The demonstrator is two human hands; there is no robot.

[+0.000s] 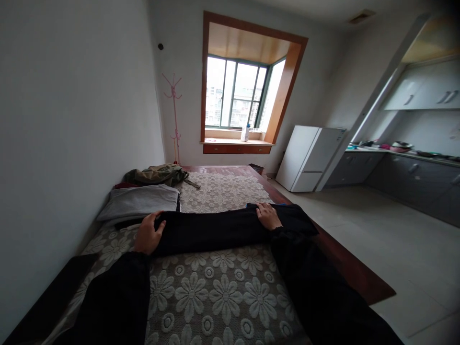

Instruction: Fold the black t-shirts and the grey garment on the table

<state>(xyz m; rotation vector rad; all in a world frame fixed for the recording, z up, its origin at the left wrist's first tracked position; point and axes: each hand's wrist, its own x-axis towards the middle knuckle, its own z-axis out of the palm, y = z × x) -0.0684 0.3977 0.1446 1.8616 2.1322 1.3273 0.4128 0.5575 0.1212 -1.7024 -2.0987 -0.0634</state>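
Head view | left hand [149, 233] at left end of black cloth [212, 231], thumb parted from fingers; cannot tell if gripping | right hand [269, 216] laid over cloth toward right end, grip unclear | cloth flat across cover [223, 292] on tabletop [359, 268] | grey garment [140, 201] past cloth's left end | fridge [305, 155] beyond cloth, rightward

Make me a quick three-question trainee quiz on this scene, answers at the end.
1. True or false: the left hand and right hand both touch the black cloth.

2. What pattern covers the tablecloth? A) stripes B) flowers C) checks

3. Fill in: the gray cloth lies nearer the ____ hand.

Key: 1. true; 2. B; 3. left
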